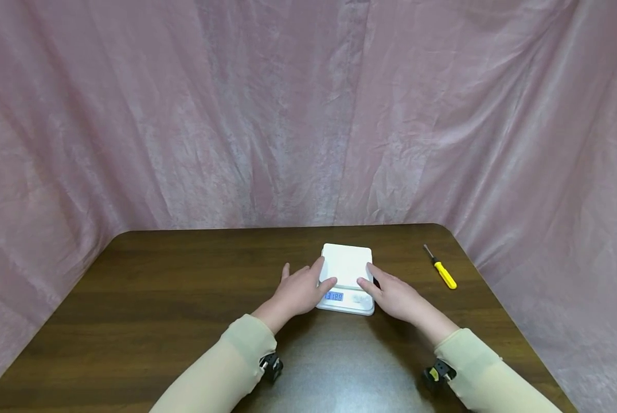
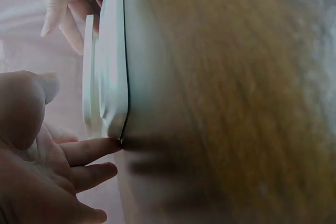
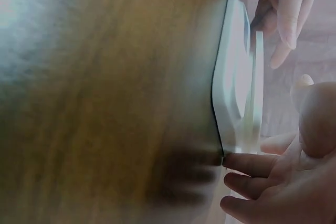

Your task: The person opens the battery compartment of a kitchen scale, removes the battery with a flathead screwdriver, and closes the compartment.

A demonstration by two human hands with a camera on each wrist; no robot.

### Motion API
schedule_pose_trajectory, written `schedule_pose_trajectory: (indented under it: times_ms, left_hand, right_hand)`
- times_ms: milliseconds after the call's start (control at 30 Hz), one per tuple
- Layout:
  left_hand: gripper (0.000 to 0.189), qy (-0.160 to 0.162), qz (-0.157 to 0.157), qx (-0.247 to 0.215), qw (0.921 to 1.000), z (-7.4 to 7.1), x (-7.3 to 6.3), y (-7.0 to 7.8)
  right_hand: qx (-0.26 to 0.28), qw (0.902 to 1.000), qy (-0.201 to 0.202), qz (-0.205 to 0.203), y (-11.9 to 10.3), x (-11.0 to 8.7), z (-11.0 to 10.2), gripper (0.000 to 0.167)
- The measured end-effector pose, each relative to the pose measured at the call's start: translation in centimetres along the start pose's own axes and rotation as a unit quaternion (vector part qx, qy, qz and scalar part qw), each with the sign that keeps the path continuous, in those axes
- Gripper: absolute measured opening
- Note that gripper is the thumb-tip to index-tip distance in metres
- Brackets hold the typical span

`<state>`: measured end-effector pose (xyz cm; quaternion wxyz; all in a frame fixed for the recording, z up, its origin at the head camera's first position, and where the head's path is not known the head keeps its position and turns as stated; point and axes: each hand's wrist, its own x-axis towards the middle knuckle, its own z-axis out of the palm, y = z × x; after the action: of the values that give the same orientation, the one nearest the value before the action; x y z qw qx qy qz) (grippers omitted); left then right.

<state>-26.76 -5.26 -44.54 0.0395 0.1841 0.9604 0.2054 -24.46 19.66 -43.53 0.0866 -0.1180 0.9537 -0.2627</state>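
Observation:
A white digital kitchen scale [image 1: 347, 267] lies flat on the brown table, its square weighing plate toward the back. Dark digits show on the blue-lit display [image 1: 334, 296] at its front left. At the scale's left side is my left hand [image 1: 299, 291], thumb over the plate's front corner. In the left wrist view, one fingertip [image 2: 116, 143] meets the scale's bottom edge while the other fingers spread out. My right hand [image 1: 397, 293] mirrors this on the right side, thumb extended over the plate. The right wrist view shows a fingertip [image 3: 229, 160] right at the base's lower edge.
A screwdriver [image 1: 445, 275] with a yellow handle lies on the table [image 1: 184, 298] to the right of the scale. Behind the table's far edge hangs a pink curtain [image 1: 267, 115]. Small dark cameras [image 1: 271, 366] are strapped at both wrists.

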Motion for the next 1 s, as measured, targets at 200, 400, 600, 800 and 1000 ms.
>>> schedule_pose_trajectory:
  times_ms: [200, 400, 600, 800, 1000]
  left_hand:
    - [0.079, -0.002, -0.012, -0.003, 0.9999, 0.0, 0.7, -0.1]
    - [0.080, -0.010, -0.025, -0.033, 0.9991, 0.2, 1.3, -0.3]
    - [0.079, -0.005, -0.022, -0.066, 0.9976, 0.1, 1.3, -0.2]
    - [0.080, 0.001, -0.020, -0.102, 0.9946, 0.1, 0.8, -0.2]
    - [0.082, 0.021, -0.014, -0.140, 0.9898, -0.3, 0.5, -0.2]
  right_hand:
    - [0.007, 0.9999, 0.002, 0.012, 0.3, 0.8, -0.5, 0.085]
    - [0.024, 0.9995, -0.006, 0.019, 0.4, 1.4, -0.1, 0.087]
    - [0.034, 0.9992, -0.001, 0.021, 0.0, 1.5, 0.1, 0.089]
    - [0.043, 0.9987, 0.005, 0.028, -0.4, 1.2, 0.3, 0.091]
    - [0.055, 0.9979, 0.023, 0.026, -0.8, 0.9, 0.0, 0.090]
